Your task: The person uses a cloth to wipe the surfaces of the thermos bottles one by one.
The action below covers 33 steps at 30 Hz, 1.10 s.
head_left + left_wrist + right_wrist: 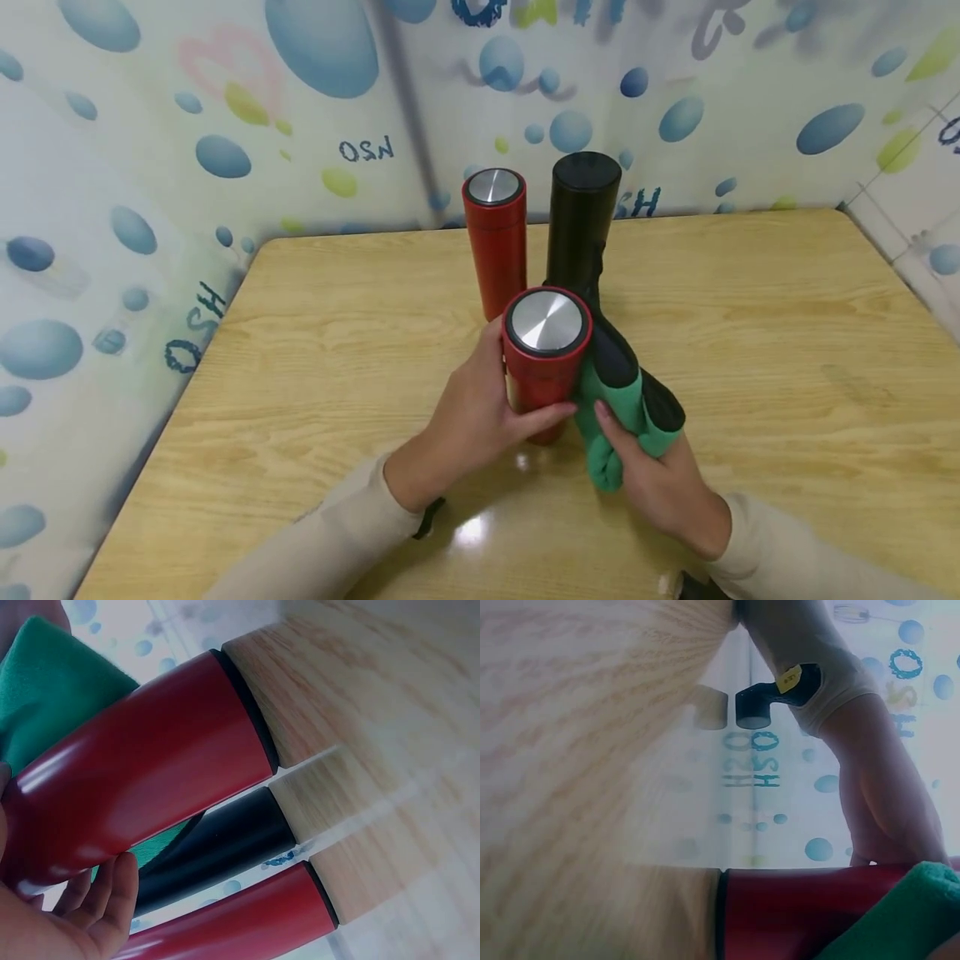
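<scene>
My left hand (468,412) grips a red thermos flask (546,371) with a silver lid, its thumb across the near side. The flask's black-rimmed base stands on the table in the left wrist view. A folded green-and-black cloth (624,400) is held by my right hand (667,487), thumb on top, against the flask's right side. In the right wrist view the green cloth (907,915) covers part of the red flask (795,900). Behind stand a second red flask (498,250) and a black flask (581,221), both upright.
The wooden table (337,333) has a glossy, reflective top. A wall covering (442,108) printed with blue and green spots rises along its back and left sides. Dark wrist-worn devices show below both sleeves.
</scene>
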Motion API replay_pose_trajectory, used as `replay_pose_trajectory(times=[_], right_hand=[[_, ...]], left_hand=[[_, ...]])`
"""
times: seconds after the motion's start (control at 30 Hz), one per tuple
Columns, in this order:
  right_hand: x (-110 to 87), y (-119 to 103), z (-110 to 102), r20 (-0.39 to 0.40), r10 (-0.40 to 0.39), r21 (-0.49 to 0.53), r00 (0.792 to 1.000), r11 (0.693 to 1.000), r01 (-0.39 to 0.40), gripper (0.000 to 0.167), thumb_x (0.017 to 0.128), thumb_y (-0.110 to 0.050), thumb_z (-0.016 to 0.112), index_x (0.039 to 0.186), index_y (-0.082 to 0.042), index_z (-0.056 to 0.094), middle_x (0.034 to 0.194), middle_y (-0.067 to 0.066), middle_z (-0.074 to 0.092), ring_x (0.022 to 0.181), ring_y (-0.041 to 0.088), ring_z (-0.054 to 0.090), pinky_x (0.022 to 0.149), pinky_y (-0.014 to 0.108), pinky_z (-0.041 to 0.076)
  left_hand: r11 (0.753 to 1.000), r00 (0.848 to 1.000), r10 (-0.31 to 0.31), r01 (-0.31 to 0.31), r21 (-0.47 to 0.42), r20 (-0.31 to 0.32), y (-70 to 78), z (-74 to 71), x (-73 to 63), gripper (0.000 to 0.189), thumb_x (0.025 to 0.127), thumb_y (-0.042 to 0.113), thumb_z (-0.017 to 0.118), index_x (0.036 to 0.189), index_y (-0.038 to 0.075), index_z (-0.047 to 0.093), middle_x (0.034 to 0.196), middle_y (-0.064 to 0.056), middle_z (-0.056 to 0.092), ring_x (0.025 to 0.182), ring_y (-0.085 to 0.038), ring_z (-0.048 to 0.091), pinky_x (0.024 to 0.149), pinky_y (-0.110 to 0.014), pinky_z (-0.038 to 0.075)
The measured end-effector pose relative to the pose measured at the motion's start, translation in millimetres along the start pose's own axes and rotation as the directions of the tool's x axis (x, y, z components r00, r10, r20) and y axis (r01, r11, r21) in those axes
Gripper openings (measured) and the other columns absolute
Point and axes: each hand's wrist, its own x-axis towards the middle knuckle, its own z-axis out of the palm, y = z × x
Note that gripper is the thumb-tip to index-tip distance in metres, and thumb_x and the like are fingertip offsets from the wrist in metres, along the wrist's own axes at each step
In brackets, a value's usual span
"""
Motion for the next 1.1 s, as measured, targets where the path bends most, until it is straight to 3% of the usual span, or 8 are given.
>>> replay_pose_trajectory(times=[0.17,0.23,0.4,0.47,0.57,0.7,0.87,1.1], right_hand=[[-0.3,-6,-2,-0.039,-0.043,-0.026,0.998,0.999,0.042,0.047,0.092,0.021,0.049,0.136,0.006,0.054,0.105,-0.004,0.067,0.091,0.0,0.062,0.087,0.013,0.05],[0.0,-9,-2,-0.037,-0.055,-0.094,0.998,0.994,0.051,0.042,0.092,0.021,0.05,0.129,0.005,0.058,0.086,-0.006,0.061,0.076,-0.001,0.058,0.078,0.013,0.049],[3.3,-11,-1,0.007,-0.129,-0.112,0.992,0.985,0.129,0.027,0.091,0.022,0.049,0.111,0.006,0.058,0.068,0.0,0.049,0.061,0.005,0.049,0.066,0.019,0.045],[3.1,-10,0,0.018,-0.126,-0.071,0.992,0.989,0.127,0.031,0.091,0.023,0.048,0.116,0.008,0.058,0.073,0.001,0.051,0.064,0.005,0.051,0.066,0.02,0.046],[0.8,-7,1,0.015,-0.085,-0.038,0.996,0.996,0.086,0.044,0.091,0.023,0.047,0.131,0.008,0.055,0.101,0.0,0.066,0.09,0.002,0.061,0.084,0.014,0.05],[-0.9,-3,2,0.003,-0.023,-0.059,1.0,0.998,0.023,0.057,0.092,0.021,0.048,0.145,0.003,0.046,0.134,0.001,0.062,0.118,0.004,0.057,0.104,0.015,0.044],[-2.5,-2,2,0.006,0.056,-0.105,0.998,0.993,-0.055,0.058,0.095,0.017,0.049,0.148,-0.006,0.046,0.134,-0.001,0.061,0.115,0.003,0.057,0.102,0.013,0.045],[-2.2,-4,1,-0.009,-0.019,-0.12,1.0,0.993,0.018,0.056,0.09,0.022,0.05,0.142,0.002,0.05,0.126,0.0,0.063,0.109,0.003,0.057,0.099,0.014,0.047]], left_hand=[[1.0,1.0,0.001,-0.001,0.007,0.013,1.4,-1.8,1.0,0.098,0.078,0.036,0.086,0.15,0.012,0.024,0.143,-0.004,0.052,0.132,-0.016,0.053,0.105,-0.036,0.05],[1.0,1.0,0.005,-0.005,0.011,0.019,1.6,-2.0,1.9,0.097,0.079,0.037,0.085,0.15,0.013,0.025,0.143,-0.003,0.052,0.132,-0.014,0.052,0.106,-0.035,0.049],[1.0,0.999,0.012,-0.013,0.028,0.036,3.0,-3.1,4.8,0.094,0.08,0.038,0.084,0.15,0.015,0.026,0.143,0.0,0.049,0.133,-0.011,0.05,0.106,-0.035,0.049],[1.0,0.999,0.003,-0.005,0.029,0.043,3.6,-3.4,4.4,0.094,0.08,0.038,0.084,0.15,0.016,0.026,0.143,0.001,0.049,0.132,-0.011,0.05,0.106,-0.035,0.05],[0.999,0.999,0.008,-0.01,0.034,0.045,3.8,-4.1,3.6,0.094,0.081,0.04,0.083,0.15,0.015,0.026,0.143,0.0,0.05,0.131,-0.012,0.051,0.106,-0.036,0.05],[0.998,0.998,0.033,-0.035,0.043,0.048,2.2,-6.2,3.0,0.085,0.086,0.041,0.076,0.149,0.014,0.026,0.142,0.001,0.052,0.127,-0.012,0.053,0.106,-0.037,0.049],[1.0,0.996,0.026,-0.027,0.01,0.082,2.0,-7.5,1.6,0.078,0.086,0.036,0.069,0.148,0.014,0.025,0.139,0.002,0.054,0.122,-0.012,0.055,0.105,-0.036,0.05],[1.0,0.992,-0.022,0.02,0.021,0.124,4.2,-6.8,-0.4,0.089,0.089,0.037,0.072,0.153,0.017,0.013,0.14,0.001,0.054,0.121,-0.014,0.058,0.104,-0.037,0.051]])
